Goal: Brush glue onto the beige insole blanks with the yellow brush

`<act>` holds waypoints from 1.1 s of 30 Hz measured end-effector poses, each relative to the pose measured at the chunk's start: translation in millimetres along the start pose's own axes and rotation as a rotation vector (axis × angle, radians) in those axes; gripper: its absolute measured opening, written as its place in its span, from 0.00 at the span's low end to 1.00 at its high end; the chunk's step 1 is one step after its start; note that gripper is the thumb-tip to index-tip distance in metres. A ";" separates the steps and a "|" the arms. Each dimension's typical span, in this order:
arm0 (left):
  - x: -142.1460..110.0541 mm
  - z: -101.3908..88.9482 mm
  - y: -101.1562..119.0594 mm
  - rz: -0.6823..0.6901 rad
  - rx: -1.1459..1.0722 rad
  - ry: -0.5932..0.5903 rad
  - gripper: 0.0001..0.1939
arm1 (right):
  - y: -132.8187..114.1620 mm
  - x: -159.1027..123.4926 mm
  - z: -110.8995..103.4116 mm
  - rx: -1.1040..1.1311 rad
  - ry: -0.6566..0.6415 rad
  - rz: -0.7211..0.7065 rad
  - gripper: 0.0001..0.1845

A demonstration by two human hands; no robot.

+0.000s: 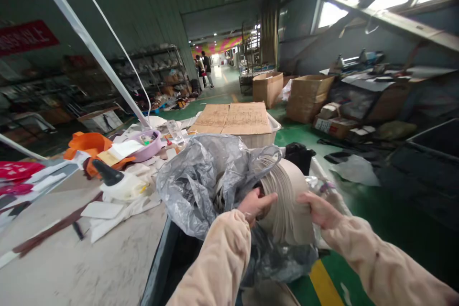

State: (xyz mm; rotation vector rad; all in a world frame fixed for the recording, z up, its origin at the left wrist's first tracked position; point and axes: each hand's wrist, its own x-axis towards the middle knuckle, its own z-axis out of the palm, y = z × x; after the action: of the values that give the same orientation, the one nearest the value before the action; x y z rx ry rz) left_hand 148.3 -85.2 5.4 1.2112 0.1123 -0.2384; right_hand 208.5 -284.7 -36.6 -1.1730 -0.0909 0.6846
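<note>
A thick stack of thin beige sheets (287, 201) curves over and fans out at its edges, partly inside a crumpled grey plastic bag (204, 177). My left hand (256, 204) grips the near left edge of the stack at the bag's mouth, some of its fingers hidden. On the other side, my right hand (321, 209) pinches the outer sheets between thumb and fingers. The material of the sheets cannot be made out. Under the stack, more of the plastic hangs down beside the table.
Left of me, a worktable (118, 267) carries a white bottle with a black top (124, 185), an orange container (88, 143) and a lilac basin (150, 148). Flattened cardboard (231, 118) covers a bin ahead. Cardboard boxes (310, 98) stand on the green floor; two people are far off.
</note>
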 end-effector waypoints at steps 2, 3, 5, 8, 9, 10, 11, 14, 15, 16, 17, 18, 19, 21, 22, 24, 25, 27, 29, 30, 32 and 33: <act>-3.2 15.2 1.9 0.049 -0.069 -0.041 0.32 | -7.6 -19.8 12.8 0.014 -0.007 -0.005 0.17; -7.7 23.8 4.1 0.081 -0.110 -0.021 0.33 | -11.7 -29.7 19.9 0.011 -0.007 -0.013 0.20; -21.3 40.5 11.3 0.151 -0.154 0.079 0.37 | -20.2 -47.9 34.5 -0.018 -0.001 -0.040 0.25; -49.2 56.2 27.2 0.275 -0.124 0.211 0.41 | -32.6 -67.5 58.1 -0.064 -0.005 -0.107 0.27; -60.1 57.0 33.1 0.324 -0.111 0.223 0.41 | -36.5 -71.6 67.7 -0.090 -0.012 -0.131 0.28; -71.7 55.4 39.1 0.370 -0.100 0.230 0.41 | -40.0 -74.4 78.7 -0.119 -0.026 -0.152 0.28; -84.3 51.3 44.9 0.413 -0.088 0.240 0.41 | -42.9 -76.1 91.6 -0.151 -0.045 -0.164 0.29; -127.8 27.0 60.0 0.532 -0.068 0.306 0.38 | -46.6 -75.9 142.0 -0.241 -0.118 -0.155 0.30; -144.2 15.9 63.6 0.571 -0.074 0.334 0.37 | -45.4 -74.2 162.2 -0.270 -0.155 -0.156 0.28; -161.1 3.9 66.2 0.606 -0.087 0.362 0.37 | -42.6 -71.6 183.6 -0.305 -0.207 -0.161 0.27; -178.3 -8.9 67.6 0.641 -0.108 0.402 0.36 | -38.3 -68.2 206.1 -0.348 -0.275 -0.167 0.26; -195.4 -22.7 67.8 0.675 -0.134 0.450 0.37 | -32.3 -63.7 229.5 -0.394 -0.353 -0.172 0.26; -212.3 -37.4 66.8 0.708 -0.162 0.511 0.37 | -24.6 -58.3 253.7 -0.444 -0.430 -0.171 0.26; -245.3 -69.9 61.3 0.774 -0.218 0.660 0.37 | -4.0 -45.5 304.1 -0.549 -0.560 -0.164 0.30; -261.7 -87.6 57.1 0.812 -0.243 0.734 0.38 | 8.7 -38.6 330.0 -0.606 -0.608 -0.171 0.31; -294.9 -124.4 46.5 0.894 -0.263 0.850 0.37 | 37.1 -25.9 381.7 -0.737 -0.709 -0.222 0.35; -311.8 -142.6 40.1 0.932 -0.258 0.894 0.36 | 52.0 -20.8 406.8 -0.806 -0.763 -0.263 0.36; -345.1 -176.9 25.4 0.968 -0.223 0.965 0.36 | 81.0 -14.1 453.6 -0.945 -0.886 -0.367 0.37; -375.9 -206.1 7.6 0.881 -0.174 1.070 0.36 | 108.7 -11.3 493.8 -1.092 -1.013 -0.527 0.38; -389.8 -218.1 -2.7 0.779 -0.147 1.148 0.35 | 122.8 -10.6 510.8 -1.175 -1.065 -0.644 0.37; -414.2 -235.0 -25.6 0.480 -0.086 1.313 0.31 | 153.9 -9.0 536.9 -1.339 -1.156 -0.929 0.36; -425.2 -239.1 -37.7 0.307 -0.037 1.357 0.28 | 171.3 -7.8 545.4 -1.419 -1.201 -1.066 0.34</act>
State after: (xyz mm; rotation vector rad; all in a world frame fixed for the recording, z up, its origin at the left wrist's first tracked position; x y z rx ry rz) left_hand -263.2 178.0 -22.3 1.1486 1.0840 0.8861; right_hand -96.9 192.6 39.3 -1.5234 -2.3331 0.1542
